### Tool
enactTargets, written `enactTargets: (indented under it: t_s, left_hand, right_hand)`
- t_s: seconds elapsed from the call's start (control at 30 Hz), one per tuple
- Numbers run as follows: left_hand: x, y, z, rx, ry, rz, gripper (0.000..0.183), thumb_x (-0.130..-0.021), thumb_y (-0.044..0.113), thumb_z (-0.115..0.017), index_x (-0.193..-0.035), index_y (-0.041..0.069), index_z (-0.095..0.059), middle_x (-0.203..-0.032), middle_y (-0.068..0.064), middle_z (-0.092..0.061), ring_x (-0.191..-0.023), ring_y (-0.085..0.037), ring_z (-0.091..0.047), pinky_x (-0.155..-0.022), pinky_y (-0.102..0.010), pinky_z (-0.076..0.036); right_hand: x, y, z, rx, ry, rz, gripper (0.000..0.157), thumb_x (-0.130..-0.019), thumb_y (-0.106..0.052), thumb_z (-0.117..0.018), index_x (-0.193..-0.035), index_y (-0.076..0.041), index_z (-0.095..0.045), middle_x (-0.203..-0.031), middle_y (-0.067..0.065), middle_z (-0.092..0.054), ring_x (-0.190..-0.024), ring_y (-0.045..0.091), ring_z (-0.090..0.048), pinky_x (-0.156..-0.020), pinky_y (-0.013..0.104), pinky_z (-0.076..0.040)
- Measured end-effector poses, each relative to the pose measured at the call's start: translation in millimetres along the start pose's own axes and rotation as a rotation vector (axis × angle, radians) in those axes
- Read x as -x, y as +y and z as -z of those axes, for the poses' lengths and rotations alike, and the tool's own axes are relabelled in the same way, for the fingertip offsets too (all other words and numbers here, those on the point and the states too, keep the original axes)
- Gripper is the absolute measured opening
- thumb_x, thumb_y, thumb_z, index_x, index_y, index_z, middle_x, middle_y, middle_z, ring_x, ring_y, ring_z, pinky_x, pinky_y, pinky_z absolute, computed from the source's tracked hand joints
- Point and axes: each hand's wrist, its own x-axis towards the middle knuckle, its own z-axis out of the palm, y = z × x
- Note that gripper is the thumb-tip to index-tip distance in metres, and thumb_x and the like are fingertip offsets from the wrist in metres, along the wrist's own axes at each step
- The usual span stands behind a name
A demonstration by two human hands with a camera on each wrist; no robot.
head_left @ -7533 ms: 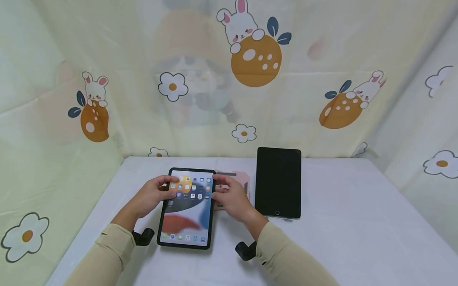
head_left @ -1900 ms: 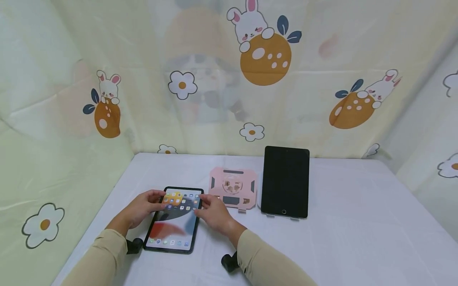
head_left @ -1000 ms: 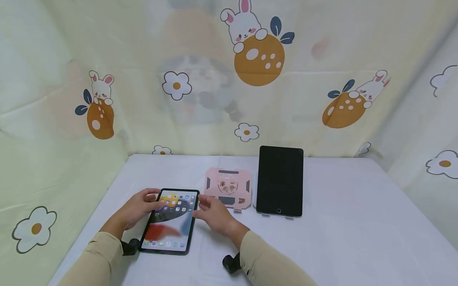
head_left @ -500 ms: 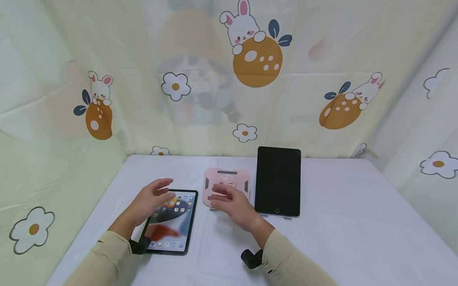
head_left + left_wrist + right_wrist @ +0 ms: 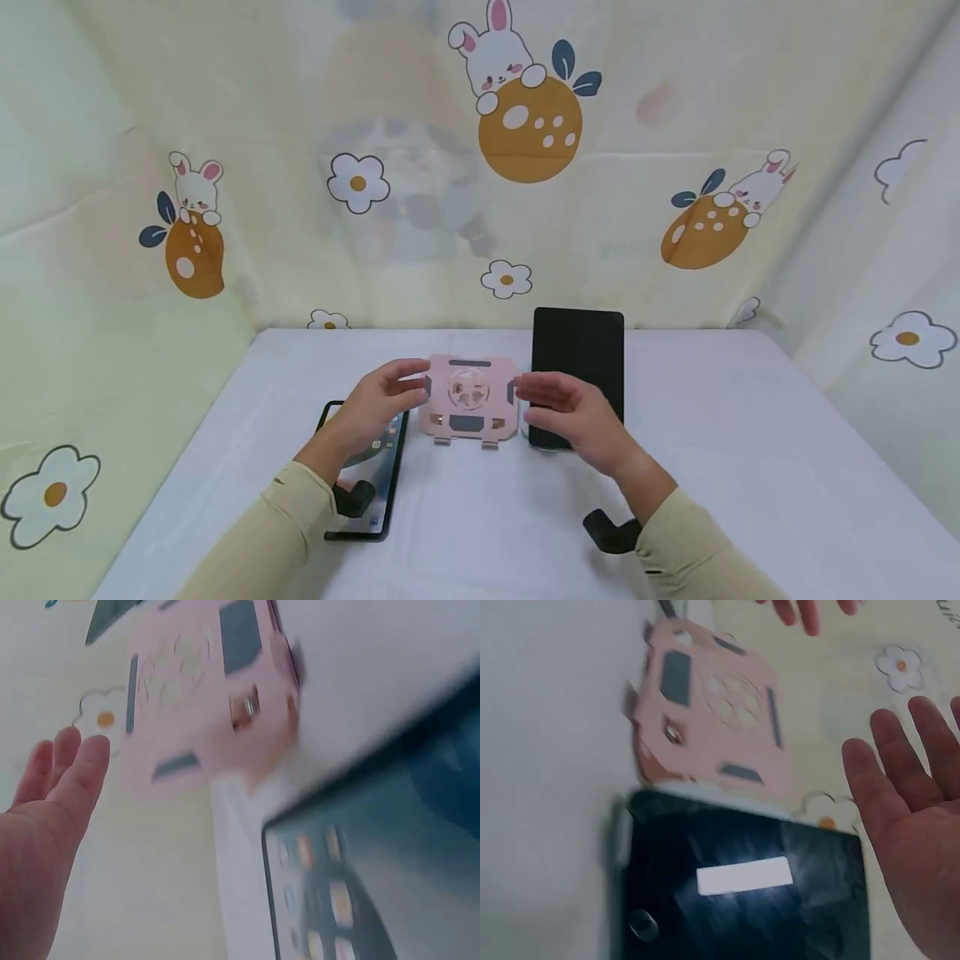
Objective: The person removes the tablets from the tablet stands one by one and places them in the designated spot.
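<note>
Two beige sleeves (image 5: 255,533) enter from the near side, each with a black angular wrist-mounted device (image 5: 611,531) at the cuff. Directly ahead, a black-rimmed rectangular tablet with a lit screen (image 5: 384,479) lies on the left part of the white table (image 5: 480,517); the left forearm and hand cover part of it. The left hand (image 5: 375,408) is positioned above its far end, fingers extended and thumb apart, gripping nothing. The right hand (image 5: 585,421) is held level with the left, fingers likewise extended, thumb separated, gripping nothing. Between both hands is the pink flat panel with grey pads, a round central cutout and two lower tabs (image 5: 468,390); the wrist views show a gap between each hand and this panel. Just right of the panel, behind the right hand, is a black rectangular tablet with a dark screen (image 5: 581,350); the right wrist view shows its round button. Beyond the table's far edge hangs a pale yellow curtain (image 5: 630,208) printed with rabbits, orange fruit and white flowers.
</note>
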Motion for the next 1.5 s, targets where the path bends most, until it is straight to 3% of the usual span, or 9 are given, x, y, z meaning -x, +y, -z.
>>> enactTargets:
  t_s: [0.2,0.37,0.43,0.7,0.83,1.1,1.3,1.5]
  left_hand:
    - [-18.0,10.4,-26.9,0.008,-0.053,0.006,0.054,-0.073,0.042,-0.069,-0.123,0.035,-0.050,-0.126,0.000,-0.049,-0.115,-0.016,-0.045,-0.093,-0.047,-0.035]
    - [-35.0,20.0,-43.8,-0.020,-0.108,-0.040,0.049,-0.079,0.028,-0.068,-0.124,0.030,-0.050,-0.125,-0.002,-0.050,-0.113,-0.017,-0.045,-0.089,-0.039,-0.041]
    - [-41.2,23.8,-49.4,-0.016,-0.123,-0.058,0.048,-0.080,0.023,-0.067,-0.125,0.028,-0.050,-0.125,-0.002,-0.050,-0.114,-0.017,-0.044,-0.088,-0.038,-0.041]
    - [-66.3,40.0,-73.6,-0.032,-0.121,-0.069,0.043,-0.078,0.030,-0.068,-0.118,0.036,-0.054,-0.120,0.012,-0.050,-0.108,-0.009,-0.047,-0.086,-0.033,-0.042]
    - [-77.8,45.0,-86.0,0.005,-0.130,-0.102,0.045,-0.078,0.027,-0.069,-0.121,0.027,-0.054,-0.123,0.013,-0.047,-0.115,-0.009,-0.042,-0.089,-0.031,-0.040]
    - [-90.2,46.2,-104.6,-0.031,-0.122,-0.088,0.043,-0.082,0.030,-0.065,-0.123,0.024,-0.054,-0.143,0.007,-0.026,-0.128,-0.015,-0.027,-0.095,-0.040,-0.034]
    - [-96.6,47.4,-111.3,-0.018,-0.094,-0.035,0.038,-0.082,0.027,-0.065,-0.119,0.027,-0.057,-0.140,0.010,-0.031,-0.126,-0.015,-0.030,-0.092,-0.038,-0.038]
    - [-105.5,47.0,-118.9,0.043,-0.099,-0.021,0.037,-0.081,0.022,-0.066,-0.117,0.028,-0.057,-0.137,0.001,-0.038,-0.125,-0.017,-0.034,-0.094,-0.040,-0.036]
  right_hand:
    - [14,-9,42.2,0.091,0.067,0.063,0.040,-0.084,-0.014,-0.062,-0.122,-0.008,-0.052,-0.123,0.010,-0.052,-0.112,0.024,-0.049,-0.085,0.026,-0.043]
    - [19,-10,67.1,0.186,0.139,0.085,0.038,-0.085,-0.014,-0.061,-0.122,-0.006,-0.052,-0.122,0.015,-0.050,-0.109,0.022,-0.048,-0.085,0.021,-0.042]
    - [20,-8,74.0,0.218,0.161,0.073,0.038,-0.086,-0.017,-0.061,-0.122,-0.008,-0.052,-0.122,0.014,-0.050,-0.108,0.020,-0.048,-0.085,0.020,-0.041]
    - [18,5,99.1,0.251,0.246,-0.006,0.042,-0.086,-0.023,-0.060,-0.124,-0.007,-0.050,-0.128,0.006,-0.047,-0.116,0.016,-0.040,-0.085,0.018,-0.040]
    - [15,13,107.9,0.239,0.273,-0.041,0.044,-0.086,-0.025,-0.060,-0.123,-0.005,-0.049,-0.131,0.008,-0.043,-0.119,0.017,-0.036,-0.087,0.022,-0.039]
    - [7,27,115.8,0.205,0.290,-0.113,0.053,-0.085,-0.030,-0.061,-0.128,-0.003,-0.043,-0.132,0.010,-0.040,-0.121,0.026,-0.034,-0.096,0.047,-0.031]
    - [-1,41,119.6,0.132,0.304,-0.148,0.049,-0.086,-0.020,-0.060,-0.128,-0.002,-0.042,-0.133,0.014,-0.036,-0.122,0.033,-0.032,-0.097,0.051,-0.028]
    - [-5,50,121.0,0.140,0.311,-0.180,0.049,-0.086,-0.021,-0.059,-0.129,-0.006,-0.040,-0.135,0.014,-0.034,-0.121,0.034,-0.033,-0.096,0.051,-0.029]
